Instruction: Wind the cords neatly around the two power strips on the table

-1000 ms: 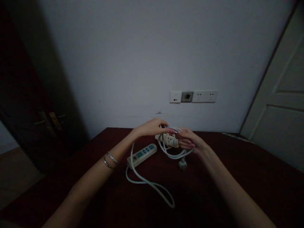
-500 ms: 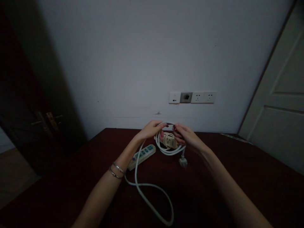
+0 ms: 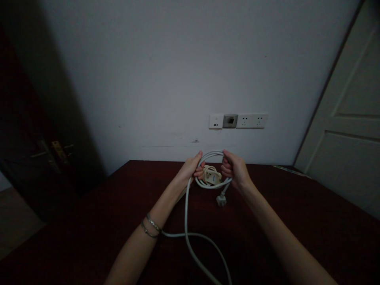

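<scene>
White cable (image 3: 186, 206) is held coiled above the dark red desk (image 3: 297, 213), near the wall. Left hand (image 3: 191, 169) and right hand (image 3: 235, 171) are each closed around the coil's top. Plug (image 3: 221, 200) hangs below. Beige socket block (image 3: 211, 176) is seen through the loop, its marking too blurred to be read.

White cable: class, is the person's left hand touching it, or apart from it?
Touching. The head view shows the left hand curled around the white cable at the left side of the coiled loop.
</scene>
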### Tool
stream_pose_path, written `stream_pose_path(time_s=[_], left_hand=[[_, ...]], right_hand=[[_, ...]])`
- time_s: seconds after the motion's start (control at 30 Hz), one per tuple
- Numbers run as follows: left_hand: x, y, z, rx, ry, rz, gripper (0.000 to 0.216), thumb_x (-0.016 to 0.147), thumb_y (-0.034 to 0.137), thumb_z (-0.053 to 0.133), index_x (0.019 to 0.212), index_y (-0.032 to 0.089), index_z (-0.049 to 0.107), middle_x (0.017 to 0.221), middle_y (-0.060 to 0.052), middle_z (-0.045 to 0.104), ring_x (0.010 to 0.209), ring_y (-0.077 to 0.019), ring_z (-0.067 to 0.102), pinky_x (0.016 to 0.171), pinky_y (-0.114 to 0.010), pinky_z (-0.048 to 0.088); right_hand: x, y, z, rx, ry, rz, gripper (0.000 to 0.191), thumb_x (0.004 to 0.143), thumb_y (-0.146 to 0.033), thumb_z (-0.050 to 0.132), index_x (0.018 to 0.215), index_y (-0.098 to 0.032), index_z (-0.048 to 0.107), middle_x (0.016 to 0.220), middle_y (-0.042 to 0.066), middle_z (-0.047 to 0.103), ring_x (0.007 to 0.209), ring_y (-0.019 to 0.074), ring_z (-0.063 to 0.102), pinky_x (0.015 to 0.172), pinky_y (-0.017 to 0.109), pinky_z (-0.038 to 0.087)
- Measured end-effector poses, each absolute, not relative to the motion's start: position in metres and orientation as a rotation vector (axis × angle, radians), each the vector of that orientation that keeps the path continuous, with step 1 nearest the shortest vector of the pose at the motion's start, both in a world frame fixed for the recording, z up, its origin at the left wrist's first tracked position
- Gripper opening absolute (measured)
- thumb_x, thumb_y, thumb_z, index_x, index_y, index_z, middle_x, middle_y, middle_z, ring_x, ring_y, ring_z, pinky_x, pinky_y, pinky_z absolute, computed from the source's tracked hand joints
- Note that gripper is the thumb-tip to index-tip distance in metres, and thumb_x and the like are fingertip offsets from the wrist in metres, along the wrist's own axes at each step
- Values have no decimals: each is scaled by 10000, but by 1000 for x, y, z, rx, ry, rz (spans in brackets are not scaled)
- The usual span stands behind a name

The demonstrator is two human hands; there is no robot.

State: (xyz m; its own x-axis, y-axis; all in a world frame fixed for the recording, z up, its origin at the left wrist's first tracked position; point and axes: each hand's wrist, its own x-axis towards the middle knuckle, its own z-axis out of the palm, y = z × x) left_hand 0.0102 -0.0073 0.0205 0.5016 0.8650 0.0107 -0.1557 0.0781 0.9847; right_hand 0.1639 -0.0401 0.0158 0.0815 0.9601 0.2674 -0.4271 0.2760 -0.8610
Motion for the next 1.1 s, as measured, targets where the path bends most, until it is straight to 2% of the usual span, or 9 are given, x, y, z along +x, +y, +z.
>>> stream_pose_path(time_s=[0.13,0.27,0.43,0.53,0.63,0.8,0.9,1.0,1.1], left_hand=[[11,4,16,1435,906,1245,490,797,597,431,547,180,377,368,92,246,309,-32,206,351,-184,164],[2,3,14,1666,985,1595,493,802,581,423,526,177,357,450,66,300,412,-51,280,420,-192,210],[-1,-4,16,1817,954,1926,451,818,508,457,522,174,391,498,50,314,504,-79,304,486,-213,241],[2,0,15,1628,868,1762,473,781,554,485,511,175,400,458,56,322,438,-70,294,445,-212,233],[1,6,15,1329,641,1330,524,781,626,409,544,163,471,401,55,331,351,-71,291,382,-210,233],[-5,3,14,939,161,928,577,822,603,323,801,101,605,452,30,402,424,-107,425,498,-254,422],[-1,-1,9,854,124,885,441,832,495,414,833,96,602,533,-20,510,533,-149,533,579,-292,463],[10,-3,5,811,178,884,213,830,273,483,781,95,588,596,-53,578,594,-157,582,620,-285,470],[20,-8,4,714,323,893,154,825,170,478,725,93,567,611,-66,597,591,-144,593,622,-269,477]], right_hand=[[155,-42,17,-544,-940,1629,429,804,-420,508,504,-190,307,362,-114,168,286,16,83,251,122,114],[147,-44,17,-407,-957,1881,453,840,-435,451,507,-189,269,363,-114,151,299,18,46,246,106,135],[141,-47,16,-337,-944,1970,472,866,-448,414,507,-187,253,361,-112,141,302,17,32,240,104,154],[141,-51,19,-371,-871,1908,476,888,-438,374,502,-185,259,361,-108,143,311,19,18,237,105,134],[143,-54,24,-396,-778,1797,479,904,-414,346,492,-182,264,360,-104,132,317,23,8,241,107,106],[148,-54,27,-396,-653,1609,468,901,-397,367,496,-182,276,356,-103,138,303,27,36,250,118,85],[151,-50,26,-404,-598,1507,458,901,-379,378,500,-182,279,347,-100,160,290,29,57,251,126,72],[154,-46,22,-413,-582,1392,441,884,-363,427,507,-184,285,343,-103,173,278,27,87,252,134,82],[155,-43,19,-425,-589,1272,429,861,-334,479,512,-187,278,346,-106,190,273,23,113,255,139,95]])
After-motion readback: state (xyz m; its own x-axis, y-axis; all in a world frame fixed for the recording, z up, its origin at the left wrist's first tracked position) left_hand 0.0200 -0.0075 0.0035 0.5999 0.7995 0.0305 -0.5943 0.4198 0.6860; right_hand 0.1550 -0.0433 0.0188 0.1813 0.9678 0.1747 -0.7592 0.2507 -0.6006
